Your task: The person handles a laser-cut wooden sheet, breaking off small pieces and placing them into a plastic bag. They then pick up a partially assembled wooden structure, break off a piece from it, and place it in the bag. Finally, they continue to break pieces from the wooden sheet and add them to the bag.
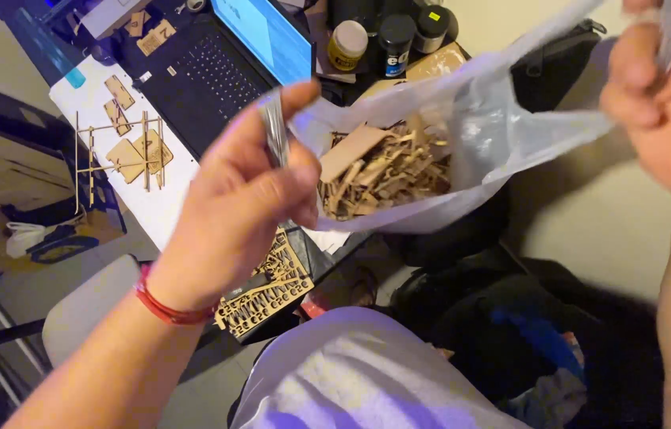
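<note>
Plastic bag [478, 135] w/ wood scraps [383, 171] stretched btwn hands; left hand [244, 199] & right hand [661, 103] grip pinched on rim.

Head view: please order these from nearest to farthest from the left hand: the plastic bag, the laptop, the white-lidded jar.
From the left hand:
1. Plastic bag, pinched at its rim by this hand, to its right.
2. Laptop, just above the hand on the desk.
3. White-lidded jar, beyond the laptop, upper right.
</note>
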